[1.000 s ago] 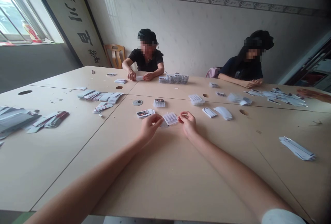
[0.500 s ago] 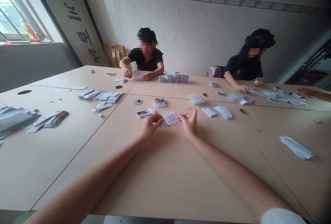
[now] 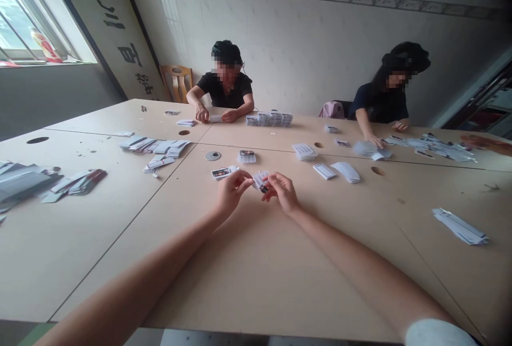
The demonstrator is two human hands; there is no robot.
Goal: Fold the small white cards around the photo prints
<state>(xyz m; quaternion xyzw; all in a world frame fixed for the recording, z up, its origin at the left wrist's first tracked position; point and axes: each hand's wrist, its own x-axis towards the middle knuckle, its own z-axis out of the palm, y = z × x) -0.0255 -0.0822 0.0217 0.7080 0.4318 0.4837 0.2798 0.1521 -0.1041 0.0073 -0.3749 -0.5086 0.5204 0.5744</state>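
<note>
Between my hands is a small clear plastic packet with a white printed card (image 3: 260, 179), dark at its lower right. My left hand (image 3: 232, 191) pinches its left edge between thumb and fingers. At the other side, my right hand (image 3: 283, 191) has its fingers closed over the right edge, hiding part of it. Just beyond my left hand lies a stack of printed cards (image 3: 224, 173). A clear plastic box with a dark card on top (image 3: 246, 157) stands farther back. White cards (image 3: 324, 171) and translucent sleeves (image 3: 347, 171) lie right of my right hand.
Two people sit across the table (image 3: 256, 271), their hands among cards and sleeves; another hand (image 3: 484, 143) reaches in at the right. Stacked small boxes (image 3: 269, 119) stand at the back. Paper piles (image 3: 158, 146) lie left, a strip bundle (image 3: 460, 226) right.
My right hand has moved inward and closed over the packet's right side. The packet has turned, and its printed face shows less. The person at the right has moved a hand onto the sleeves.
</note>
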